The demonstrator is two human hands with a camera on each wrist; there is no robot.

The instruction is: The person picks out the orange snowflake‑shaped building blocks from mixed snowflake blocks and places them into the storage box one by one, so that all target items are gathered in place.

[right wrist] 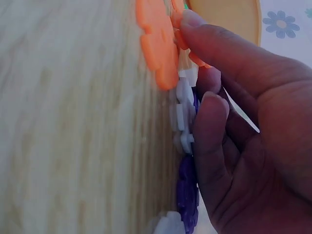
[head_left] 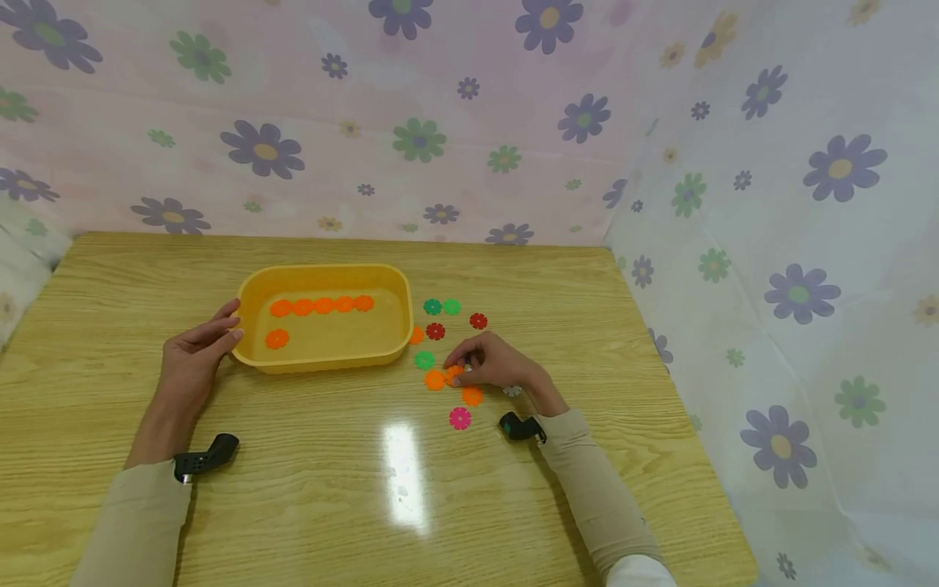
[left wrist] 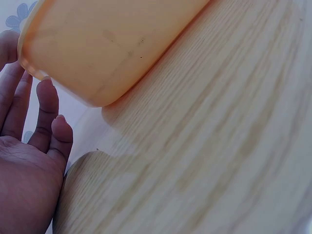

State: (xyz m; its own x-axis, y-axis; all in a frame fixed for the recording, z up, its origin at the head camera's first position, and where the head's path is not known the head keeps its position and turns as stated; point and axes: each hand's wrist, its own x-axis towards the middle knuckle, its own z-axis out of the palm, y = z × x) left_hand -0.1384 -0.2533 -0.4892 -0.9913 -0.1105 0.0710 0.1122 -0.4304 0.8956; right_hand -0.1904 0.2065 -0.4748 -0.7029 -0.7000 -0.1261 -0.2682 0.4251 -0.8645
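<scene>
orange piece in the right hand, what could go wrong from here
The right hand pinches the orange piece close beside another orange disc, so its grip might nudge that neighbour. The tray's raised rim could catch a piece carried in too low. The left hand touches only one end, so a bump might swing the tray's far end.

- Soft, even light fills the fairly sharp head view.
- White glare streaks the near middle of the table (head_left: 293,505).
- Shadow lies left of the right sleeve (head_left: 597,489).
- Wrist views are dimmer and hazy, the hands (left wrist: 27,170) (right wrist: 273,146) shaded.
</scene>
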